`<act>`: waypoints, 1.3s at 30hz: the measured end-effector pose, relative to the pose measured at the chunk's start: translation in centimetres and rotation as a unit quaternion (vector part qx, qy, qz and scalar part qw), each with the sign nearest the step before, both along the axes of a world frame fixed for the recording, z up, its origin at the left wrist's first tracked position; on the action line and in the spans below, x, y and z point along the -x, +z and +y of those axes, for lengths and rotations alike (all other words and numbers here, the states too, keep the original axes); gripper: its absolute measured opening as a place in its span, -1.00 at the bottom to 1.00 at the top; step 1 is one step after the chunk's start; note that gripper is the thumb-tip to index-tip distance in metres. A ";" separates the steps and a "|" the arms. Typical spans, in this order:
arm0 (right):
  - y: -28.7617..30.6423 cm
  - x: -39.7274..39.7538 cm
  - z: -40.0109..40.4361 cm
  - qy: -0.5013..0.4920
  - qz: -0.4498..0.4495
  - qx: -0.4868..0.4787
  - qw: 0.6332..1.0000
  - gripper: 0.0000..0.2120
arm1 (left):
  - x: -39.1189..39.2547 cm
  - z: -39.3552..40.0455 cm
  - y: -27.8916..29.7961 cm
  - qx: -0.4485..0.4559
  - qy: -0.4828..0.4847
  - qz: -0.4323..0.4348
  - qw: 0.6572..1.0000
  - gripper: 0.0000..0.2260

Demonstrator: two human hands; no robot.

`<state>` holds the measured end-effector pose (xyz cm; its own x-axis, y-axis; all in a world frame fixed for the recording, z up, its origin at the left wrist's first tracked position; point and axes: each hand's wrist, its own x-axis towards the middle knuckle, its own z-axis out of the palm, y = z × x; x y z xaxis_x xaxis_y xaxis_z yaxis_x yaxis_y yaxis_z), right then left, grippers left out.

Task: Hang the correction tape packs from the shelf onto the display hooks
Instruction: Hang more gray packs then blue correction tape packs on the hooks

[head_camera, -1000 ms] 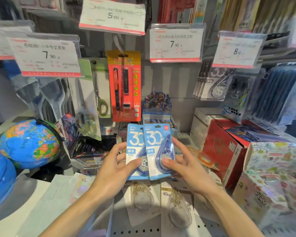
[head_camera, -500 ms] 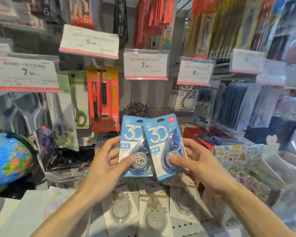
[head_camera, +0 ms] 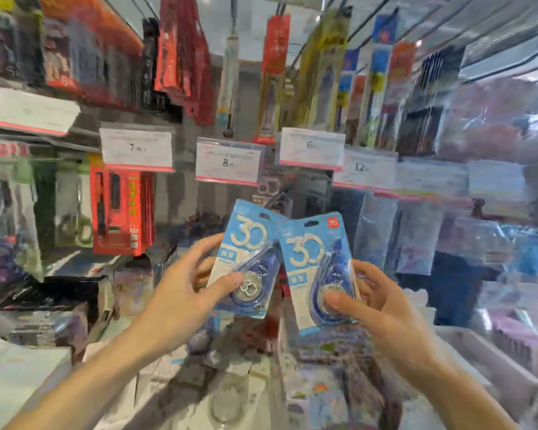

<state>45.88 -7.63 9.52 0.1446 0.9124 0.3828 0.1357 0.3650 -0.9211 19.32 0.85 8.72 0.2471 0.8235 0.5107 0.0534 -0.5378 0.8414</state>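
Setting (head view): shop display wall (head_camera: 180, 197), much blurred; hanging goods above, price tags in a row across the middle, a cluttered shelf below.

Left hand (head_camera: 180, 293): grasping the left pack (head_camera: 246, 259); the thumb presses on the blister front, the fingers go behind the card.

Right hand (head_camera: 382, 308): grasping the right pack (head_camera: 317, 271) in the same way, thumb on the blister, fingers behind.

Where the packs are: both are lifted off the shelf, in front of the wall, just under the tag row. They stand side by side; their near edges seem to touch or overlap a little, I cannot tell which.

Long axis: each card is nearly upright, top leaning slightly to the right. The hang slot is at the top edge, so it points up and far, toward the wall.

Key relation: I judge the target hook to be behind the 8 price tag (head_camera: 230, 161), above and slightly left of the packs. The left pack is nearer to it, directly below. The hook itself is not visible in the blur.

Around: red carded pens (head_camera: 118, 209) hang at the left, clear bags (head_camera: 416, 237) at the right, dark packs (head_camera: 295, 193) just behind the card tops.

In the way: the price tag covers the hook tip, so the slot probably must come up behind or under the tag. The second pack stays close and may knock it.
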 end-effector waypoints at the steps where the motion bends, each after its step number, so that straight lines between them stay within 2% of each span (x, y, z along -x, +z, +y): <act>1: 0.2 -0.9 -0.1 0.002 0.001 -0.002 1.000 -0.59 | -0.7 -0.3 0.4 -0.009 0.012 0.005 1.000 -0.54; 5: 1.0 -3.2 -0.5 0.012 -0.008 -0.007 1.000 -0.62 | -1.8 -1.6 2.4 -0.050 0.069 0.038 0.996 -0.53; 10: 2.3 -4.0 -0.5 0.022 -0.060 -0.011 0.998 -0.63 | -1.4 -2.9 5.1 -0.090 0.112 0.066 0.987 -0.53; 20: 2.9 -3.7 1.3 0.006 -0.083 -0.019 0.996 -0.60 | 0.9 -3.6 7.9 -0.155 0.128 0.066 0.978 -0.55; 29: 3.6 -0.9 2.9 0.011 -0.116 -0.068 0.991 -0.64 | 1.4 -3.1 9.2 -0.177 0.113 0.037 0.977 -0.51; 39: 4.6 1.5 4.4 0.003 -0.082 -0.101 0.992 -0.62 | 1.9 -2.3 9.3 -0.179 0.114 0.029 0.977 -0.46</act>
